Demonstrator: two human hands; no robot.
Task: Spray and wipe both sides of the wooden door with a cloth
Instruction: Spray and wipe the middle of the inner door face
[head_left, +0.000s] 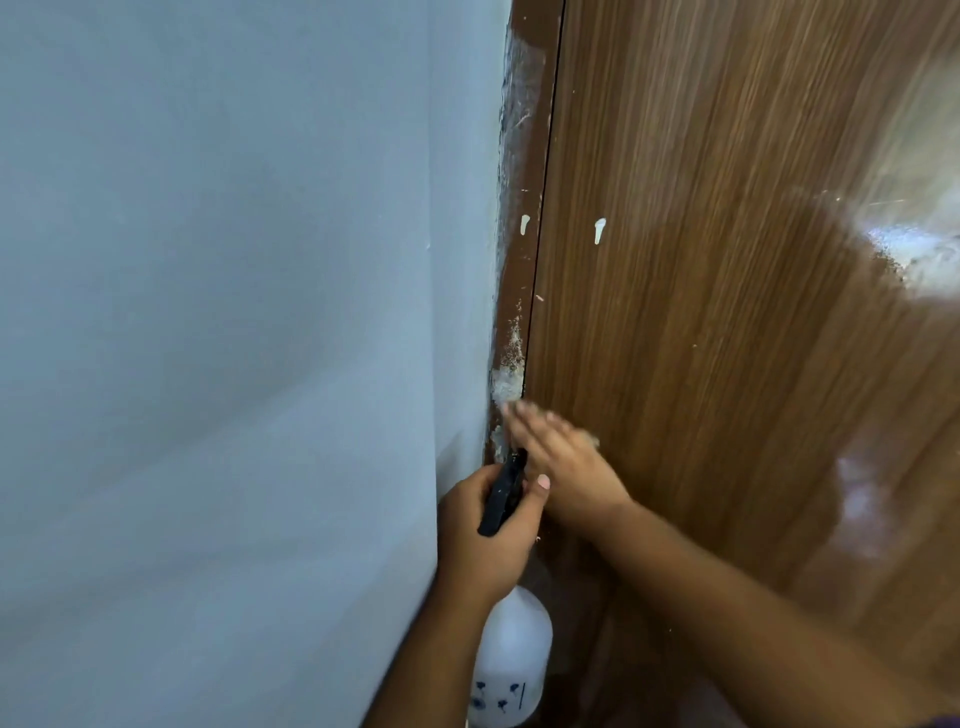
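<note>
The wooden door (727, 312) fills the right half of the view, with glossy brown grain and a few white paint drips. My left hand (483, 540) grips the black trigger head of a white spray bottle (511, 660), which hangs below my fist near the door's left edge. My right hand (561, 462) lies just right of it, fingers straight and blurred, against the door at its left edge. A small pale bit shows beyond its fingers; I cannot tell whether it is the cloth.
A pale blue wall (234, 338) takes up the left half. A dark brown door frame (524, 208) streaked with white plaster runs between wall and door. A bright window reflection shines on the door at the right.
</note>
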